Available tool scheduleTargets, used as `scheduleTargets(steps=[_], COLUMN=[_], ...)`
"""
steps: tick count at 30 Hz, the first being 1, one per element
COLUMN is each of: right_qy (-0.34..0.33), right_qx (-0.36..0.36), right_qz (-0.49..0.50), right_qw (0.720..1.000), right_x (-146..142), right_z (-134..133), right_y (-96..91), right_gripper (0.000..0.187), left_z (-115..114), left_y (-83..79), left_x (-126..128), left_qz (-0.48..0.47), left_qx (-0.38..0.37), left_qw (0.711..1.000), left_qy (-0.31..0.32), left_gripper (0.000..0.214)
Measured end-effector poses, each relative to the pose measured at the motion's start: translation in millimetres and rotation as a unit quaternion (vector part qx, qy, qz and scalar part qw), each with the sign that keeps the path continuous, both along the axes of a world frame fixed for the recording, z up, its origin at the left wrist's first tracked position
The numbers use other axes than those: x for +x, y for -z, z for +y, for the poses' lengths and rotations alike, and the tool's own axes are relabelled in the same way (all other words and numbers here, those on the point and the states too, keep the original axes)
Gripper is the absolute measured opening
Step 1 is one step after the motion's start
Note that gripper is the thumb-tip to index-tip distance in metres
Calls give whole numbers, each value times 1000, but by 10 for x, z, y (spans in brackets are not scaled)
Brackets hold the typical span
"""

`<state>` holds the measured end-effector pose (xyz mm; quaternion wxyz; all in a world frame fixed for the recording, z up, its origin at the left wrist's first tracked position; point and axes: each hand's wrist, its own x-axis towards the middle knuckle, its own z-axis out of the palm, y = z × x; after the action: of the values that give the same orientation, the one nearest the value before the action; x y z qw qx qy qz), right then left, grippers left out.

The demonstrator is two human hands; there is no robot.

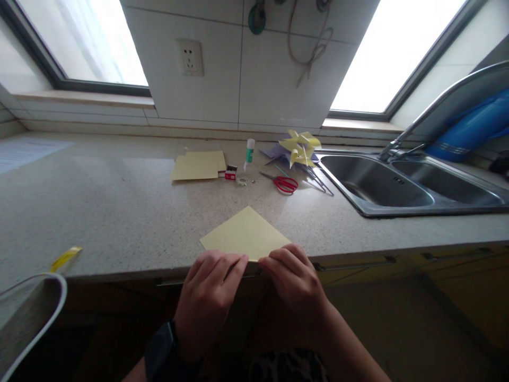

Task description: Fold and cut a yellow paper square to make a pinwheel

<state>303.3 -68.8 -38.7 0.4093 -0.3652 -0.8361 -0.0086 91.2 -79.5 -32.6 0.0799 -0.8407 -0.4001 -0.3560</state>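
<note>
A sheet of pale yellow paper lies near the counter's front edge, one corner pointing toward the wall. Along its near edge, which looks folded, both hands press and pinch. My left hand has its fingers closed on the left part of that edge, a dark watch on the wrist. On the right part, my right hand grips the paper between thumb and fingers. The fingertips nearly meet at the middle, and the paper under them is hidden.
Behind the paper are yellow sheets, a small red box, a glue stick, a tape roll and red-handled scissors. Paper pinwheels lie beside the steel sink. Yellow tape is at the left.
</note>
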Motion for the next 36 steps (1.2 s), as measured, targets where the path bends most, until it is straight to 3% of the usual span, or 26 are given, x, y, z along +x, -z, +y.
scheduleTargets(steps=[8,20,24,30,36], right_qy=[35,108,114,100,117], right_qx=[54,69,58,17,-36], right_qz=[10,21,24,24,29], right_qw=[998,992,991,995,992], right_x=[-36,-98,-98,-34,53], right_z=[22,-64,-62,-63,-43], right_y=[33,150,162,105,-17], right_gripper=[17,29,28,24,3], left_z=[-20,-94,-123,-98,-81], left_y=[46,47,85,141,103], left_x=[27,134,170,202,184], left_qz=[45,70,50,53,61], left_qx=[10,22,3,-14,-15], left_qw=[999,995,996,998,998], left_qy=[-22,-74,-80,-37,-31], left_gripper=[33,39,42,42,42])
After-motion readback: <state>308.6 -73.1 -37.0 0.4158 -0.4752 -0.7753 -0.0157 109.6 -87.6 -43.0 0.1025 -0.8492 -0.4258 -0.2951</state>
